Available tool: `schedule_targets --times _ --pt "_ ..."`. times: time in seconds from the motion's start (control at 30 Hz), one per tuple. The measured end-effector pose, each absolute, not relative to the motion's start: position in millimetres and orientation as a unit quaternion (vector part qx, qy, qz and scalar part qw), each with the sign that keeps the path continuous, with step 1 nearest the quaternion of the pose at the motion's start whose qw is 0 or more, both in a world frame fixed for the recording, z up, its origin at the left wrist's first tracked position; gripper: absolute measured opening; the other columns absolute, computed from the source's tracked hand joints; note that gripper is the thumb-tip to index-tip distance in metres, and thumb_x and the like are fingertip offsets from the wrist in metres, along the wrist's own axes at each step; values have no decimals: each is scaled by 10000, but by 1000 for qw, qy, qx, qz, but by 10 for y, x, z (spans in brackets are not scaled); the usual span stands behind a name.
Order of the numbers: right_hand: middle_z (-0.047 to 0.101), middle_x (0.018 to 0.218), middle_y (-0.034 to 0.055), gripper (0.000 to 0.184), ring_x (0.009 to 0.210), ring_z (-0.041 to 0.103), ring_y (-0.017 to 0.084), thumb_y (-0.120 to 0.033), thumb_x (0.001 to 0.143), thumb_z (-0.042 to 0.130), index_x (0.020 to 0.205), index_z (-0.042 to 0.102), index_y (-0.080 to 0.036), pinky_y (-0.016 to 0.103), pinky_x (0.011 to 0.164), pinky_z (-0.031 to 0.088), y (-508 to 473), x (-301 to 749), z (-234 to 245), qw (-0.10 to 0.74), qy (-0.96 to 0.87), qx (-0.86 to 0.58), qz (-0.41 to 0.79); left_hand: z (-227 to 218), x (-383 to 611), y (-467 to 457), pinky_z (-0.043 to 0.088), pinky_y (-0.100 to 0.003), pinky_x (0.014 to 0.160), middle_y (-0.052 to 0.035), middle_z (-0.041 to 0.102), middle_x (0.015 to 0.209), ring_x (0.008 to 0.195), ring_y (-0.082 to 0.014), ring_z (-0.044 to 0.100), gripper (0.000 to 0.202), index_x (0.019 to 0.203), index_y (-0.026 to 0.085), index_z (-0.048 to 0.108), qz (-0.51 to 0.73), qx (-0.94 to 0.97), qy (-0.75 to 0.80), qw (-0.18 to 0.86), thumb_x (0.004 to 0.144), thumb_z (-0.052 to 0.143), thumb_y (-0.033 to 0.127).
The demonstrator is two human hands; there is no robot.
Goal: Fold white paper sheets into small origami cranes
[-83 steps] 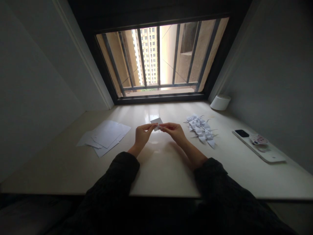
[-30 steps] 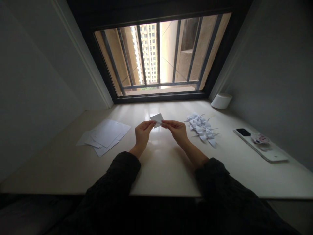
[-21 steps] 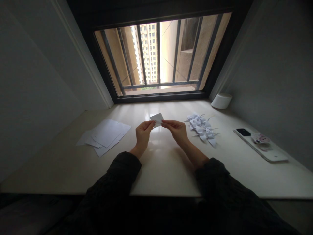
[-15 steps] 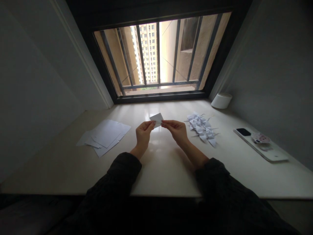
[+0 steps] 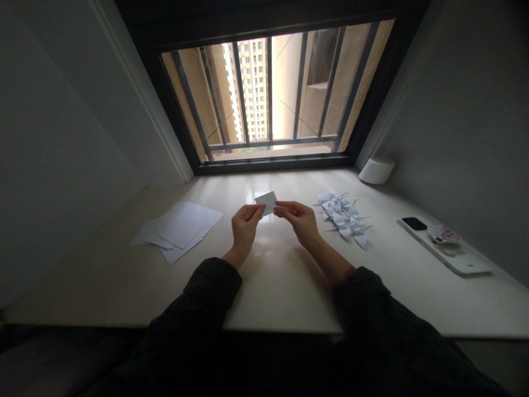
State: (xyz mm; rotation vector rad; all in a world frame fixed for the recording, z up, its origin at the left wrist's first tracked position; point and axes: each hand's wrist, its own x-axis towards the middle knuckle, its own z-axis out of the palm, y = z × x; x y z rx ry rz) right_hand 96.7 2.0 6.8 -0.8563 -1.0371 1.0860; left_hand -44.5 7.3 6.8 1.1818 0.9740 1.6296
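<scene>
A small white piece of paper (image 5: 266,200), which looks folded, is held up over the middle of the sill. My left hand (image 5: 246,221) pinches its lower left edge between thumb and fingers. At its right edge, my right hand (image 5: 301,219) pinches it the same way. The fingertips hide the paper's lower corners. To the right of my right hand lies a cluster of folded white paper cranes (image 5: 343,216). Loose white paper sheets (image 5: 185,225) lie overlapping to the left of my left hand.
A phone (image 5: 444,248) with a cartoon grip lies face down at the right. A white cylindrical object (image 5: 377,170) stands in the back right corner, by the barred window (image 5: 273,94). The pale sill (image 5: 285,309) ends at a front edge near my body.
The view has shifted very slightly. Both hands keep their pinch on the small paper, with almost no change in its position.
</scene>
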Motion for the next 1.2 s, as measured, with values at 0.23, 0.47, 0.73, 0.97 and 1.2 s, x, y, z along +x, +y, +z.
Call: schedule_targets --times 0.23,0.47,0.73,0.97,1.2 --pt "735 723 40 292 688 681 198 -366 543 816 763 725 -198 382 745 550 39 950 51 657 -444 -373 481 43 -439 92 488 -271 655 -30 711 741 658 -126 630 227 762 154 668 659 465 393 442 655 758 332" --pt "724 678 30 288 627 660 169 -353 548 817 754 715 -181 352 704 535 75 946 12 659 -427 -371 496 81 -452 76 474 -255 634 -38 706 721 637 -127 627 307 877 152 641 648 476 403 437 663 753 342" --pt "722 705 19 373 658 661 169 -356 577 807 894 697 -192 374 759 520 118 945 -72 656 -418 -366 510 80 -454 42 451 -237 619 -6 681 658 626 -135 625 485 1111 188 529 645 490 412 417 698 731 343" --pt "706 762 -12 564 708 654 156 -289 528 838 1048 629 -226 355 777 513 135 903 -110 647 -421 -330 543 17 -434 37 491 -269 690 -51 721 784 741 -172 671 480 1152 184 553 638 519 397 408 729 707 350" --pt "726 784 3 455 716 658 162 -249 502 837 910 640 -207 318 728 499 109 848 -98 650 -399 -349 545 -4 -416 46 518 -317 766 -69 727 833 798 -200 687 432 1103 179 604 625 534 379 424 719 714 342"
